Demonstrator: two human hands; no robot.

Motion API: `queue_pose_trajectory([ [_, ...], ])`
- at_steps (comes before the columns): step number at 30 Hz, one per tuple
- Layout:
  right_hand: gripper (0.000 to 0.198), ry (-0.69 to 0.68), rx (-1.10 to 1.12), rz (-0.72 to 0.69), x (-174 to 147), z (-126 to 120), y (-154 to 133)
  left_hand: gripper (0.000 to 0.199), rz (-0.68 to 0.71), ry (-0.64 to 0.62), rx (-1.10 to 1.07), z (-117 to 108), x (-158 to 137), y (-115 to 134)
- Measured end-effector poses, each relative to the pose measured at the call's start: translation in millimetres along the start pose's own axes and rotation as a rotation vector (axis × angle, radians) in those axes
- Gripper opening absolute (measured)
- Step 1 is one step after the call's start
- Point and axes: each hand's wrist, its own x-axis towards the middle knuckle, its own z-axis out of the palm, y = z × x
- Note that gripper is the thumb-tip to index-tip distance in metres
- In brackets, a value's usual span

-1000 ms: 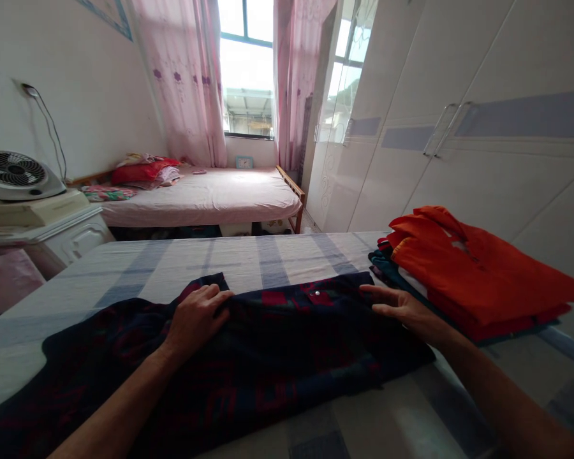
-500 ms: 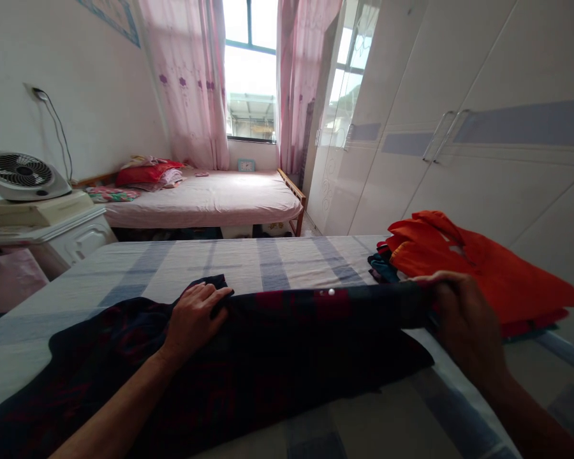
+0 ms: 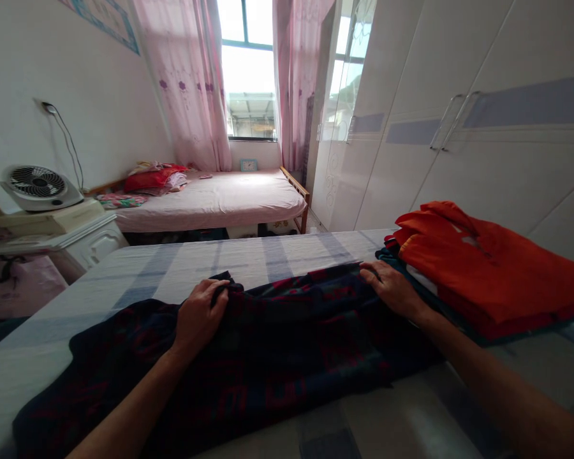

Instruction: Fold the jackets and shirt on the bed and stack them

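A dark navy and red patterned shirt [image 3: 287, 344] lies spread across the bed in front of me. My left hand [image 3: 203, 312] is closed on its far edge, left of the middle, with a bunched fold under the fingers. Further right along that same edge, my right hand [image 3: 390, 287] grips the cloth between thumb and fingers. The fabric between the two hands lies slack, with small creases. Just beyond my right hand sits a stack of folded clothes topped by an orange shirt [image 3: 502, 268].
The near bed has a blue and white checked sheet [image 3: 172, 274]. Past it stands a pink-covered bed [image 3: 229, 201] with a red pillow [image 3: 155, 178]. White wardrobes [image 3: 459, 178] line the right side. A fan [image 3: 41, 187] rests on the left cabinet [image 3: 93, 239].
My right hand has moved left and slightly away from me, carrying the shirt's edge with it. The stretched strip with a white button has been laid down. My left hand stays at its fold.
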Motion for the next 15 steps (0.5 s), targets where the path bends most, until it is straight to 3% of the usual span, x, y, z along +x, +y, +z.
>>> queue_pose_trajectory([
  [2,0.037,-0.143,-0.053,-0.114,-6,1,-2,0.038,-0.101,0.021,-0.151,-8,5,3],
  [5,0.037,-0.225,-0.138,-0.093,-1,-1,-6,0.041,-0.154,0.047,-0.292,-23,15,9],
  [9,0.042,-0.138,-0.085,-0.172,15,-10,-38,0.04,-0.076,0.093,-0.309,-41,27,18],
  [12,0.048,-0.268,0.029,-0.342,14,-15,-62,0.04,-0.011,0.088,-0.277,-46,31,20],
  [15,0.061,-0.351,0.035,-0.423,1,-13,-59,0.041,-0.013,0.046,-0.257,-45,31,17],
])
